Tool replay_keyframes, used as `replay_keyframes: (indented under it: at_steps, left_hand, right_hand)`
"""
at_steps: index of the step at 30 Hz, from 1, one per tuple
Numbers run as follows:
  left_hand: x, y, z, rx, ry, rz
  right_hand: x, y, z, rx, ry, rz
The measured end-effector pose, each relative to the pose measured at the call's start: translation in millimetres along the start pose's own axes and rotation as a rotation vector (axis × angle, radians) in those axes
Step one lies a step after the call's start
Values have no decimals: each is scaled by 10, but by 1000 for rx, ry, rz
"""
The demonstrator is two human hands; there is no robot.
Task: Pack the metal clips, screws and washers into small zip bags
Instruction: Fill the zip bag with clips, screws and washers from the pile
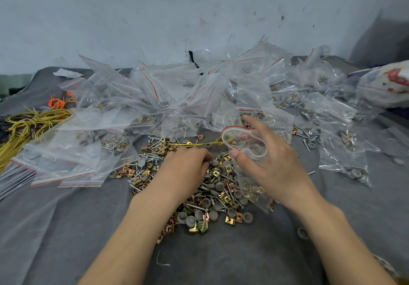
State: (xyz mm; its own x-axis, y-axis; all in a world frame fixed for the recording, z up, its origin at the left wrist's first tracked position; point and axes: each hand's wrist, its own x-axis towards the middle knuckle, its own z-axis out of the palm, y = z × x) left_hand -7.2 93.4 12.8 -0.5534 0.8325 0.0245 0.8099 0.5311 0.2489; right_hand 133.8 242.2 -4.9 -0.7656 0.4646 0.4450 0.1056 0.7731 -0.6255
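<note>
The job is looking roughly half done, by my judgement. A deep heap of filled bags [155,98] is lying along the back of the desk [243,258], each clear and crinkled with a red line at the zip. A large loose pile [210,191] is still waiting in front of the person, so plenty is left to pack.

The right hand [265,158] is holding one zip bag [250,174] over that pile. Its thumb and curled fingers are pinching the rim so the mouth is gaping in an oval, with the index finger pointing up. A few parts are already sitting in the bag's bottom corner.

The left hand [188,165] is lying palm down on the pile with its fingers curled into the parts. I cannot tell whether it is pinching anything.

The metal clips [230,219] are small, square, folded and brass-coloured. The screws [155,158] are thin, silvery and threaded. The washers [190,219] are dull grey, round and cupped. The desk is covered in soft grey cloth. Yellow wire ties [22,125] are lying in a loose bundle at the left.
</note>
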Motion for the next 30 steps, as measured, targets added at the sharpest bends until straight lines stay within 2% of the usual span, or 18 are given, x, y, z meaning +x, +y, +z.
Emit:
replay_keyframes:
  at_steps: [10, 14, 17, 21, 24, 30]
  left_hand:
    - [1, 0, 17, -140, 79, 4]
    - [22, -13, -51, -222, 247, 13]
    - [31, 21, -156, -378, 400, 38]
    - [-16, 170, -331, -555, 502, 128]
    - [-31, 306, -411, -573, 502, 200]
    - [-20, 390, -371, -575, 369, 234]
  right_hand:
    - [-2, 5, 5, -11, 3, -7]
    - [-2, -9, -2, -11, -1, -13]
    - [2, -30, -3, 2, -6, -11]
    - [0, -55, 3, -7, -17, -20]
    - [1, -61, 6, -1, -28, -13]
    - [-4, -58, -9, 0, -33, -12]
